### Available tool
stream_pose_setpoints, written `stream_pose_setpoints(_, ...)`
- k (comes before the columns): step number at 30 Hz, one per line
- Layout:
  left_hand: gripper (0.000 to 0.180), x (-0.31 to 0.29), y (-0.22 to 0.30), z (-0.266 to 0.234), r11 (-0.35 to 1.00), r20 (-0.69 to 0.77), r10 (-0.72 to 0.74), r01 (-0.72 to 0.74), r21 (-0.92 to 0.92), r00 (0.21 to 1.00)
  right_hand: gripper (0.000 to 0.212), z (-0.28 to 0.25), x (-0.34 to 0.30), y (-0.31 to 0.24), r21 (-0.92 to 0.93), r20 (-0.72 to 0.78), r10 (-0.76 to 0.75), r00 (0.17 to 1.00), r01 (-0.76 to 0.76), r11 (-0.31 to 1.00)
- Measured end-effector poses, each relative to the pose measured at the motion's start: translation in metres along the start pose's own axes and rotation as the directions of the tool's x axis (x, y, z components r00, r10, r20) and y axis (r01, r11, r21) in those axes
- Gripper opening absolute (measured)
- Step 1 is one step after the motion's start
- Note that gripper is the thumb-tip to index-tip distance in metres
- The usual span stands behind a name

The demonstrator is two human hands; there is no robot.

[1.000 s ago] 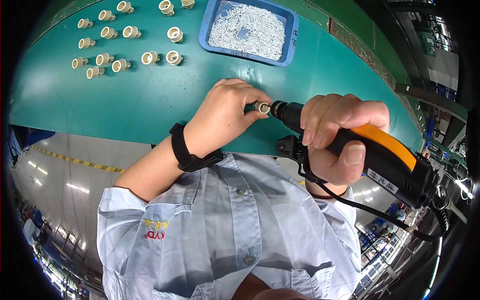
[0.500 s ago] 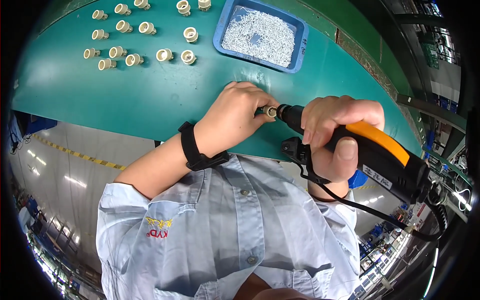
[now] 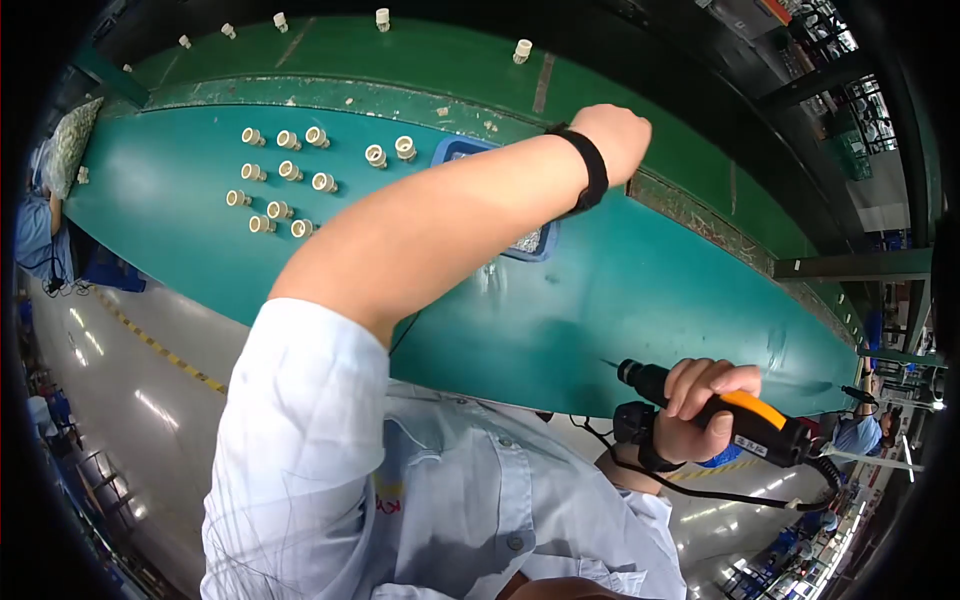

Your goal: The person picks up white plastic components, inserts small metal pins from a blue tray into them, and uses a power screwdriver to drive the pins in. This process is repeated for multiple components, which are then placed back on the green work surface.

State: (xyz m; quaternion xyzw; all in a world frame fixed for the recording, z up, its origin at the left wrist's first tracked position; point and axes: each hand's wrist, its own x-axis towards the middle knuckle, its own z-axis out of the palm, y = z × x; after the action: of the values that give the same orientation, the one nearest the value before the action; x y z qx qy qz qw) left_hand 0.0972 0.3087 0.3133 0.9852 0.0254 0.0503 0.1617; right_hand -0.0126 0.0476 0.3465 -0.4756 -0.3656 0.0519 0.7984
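Observation:
My right hand (image 3: 705, 405) is wrapped round a black and orange electric screwdriver (image 3: 755, 420), its thin bit pointing left above the near part of the green table. My left hand (image 3: 612, 140) reaches out over the dark green strip beyond the table's far edge. The back of that hand and bent knuckles show, but its fingertips are hidden, so whatever they may hold is out of sight. Beneath the left forearm, a blue tray (image 3: 545, 245) of small silvery pieces is partly covered. Several cream lamp sockets, one a socket (image 3: 324, 182) near the forearm, stand on the table's left half.
More cream pieces, such as a socket (image 3: 522, 50), stand spaced along the far green strip (image 3: 450, 65). A raised, worn ledge (image 3: 700, 215) divides strip from table. The screwdriver's black cable (image 3: 720, 495) loops below my right hand. Other people sit at both far ends.
My left hand has left the socket at the screwdriver bit and swung far forward across the tray. The screwdriver, still in my right hand, appears lower in view. The view has tilted toward the far strip.

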Motion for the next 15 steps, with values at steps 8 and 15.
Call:
stream_pose_setpoints(8, 0.040, 0.069, -0.042, 0.018, 0.965, -0.149, -0.216, 0.234, 0.119, 0.965, 0.036, -0.037, -0.028, -0.010, -0.134, -0.152, 0.057, 0.987, -0.078, 0.988)
stream_pose_setpoints(15, 0.023, 0.081, -0.131, 0.000, 0.846, -0.266, -0.406, 0.470, 0.253, 0.874, 0.036, -0.042, -0.025, -0.006, -0.175, -0.185, 0.023, 0.982, -0.056, 0.983)
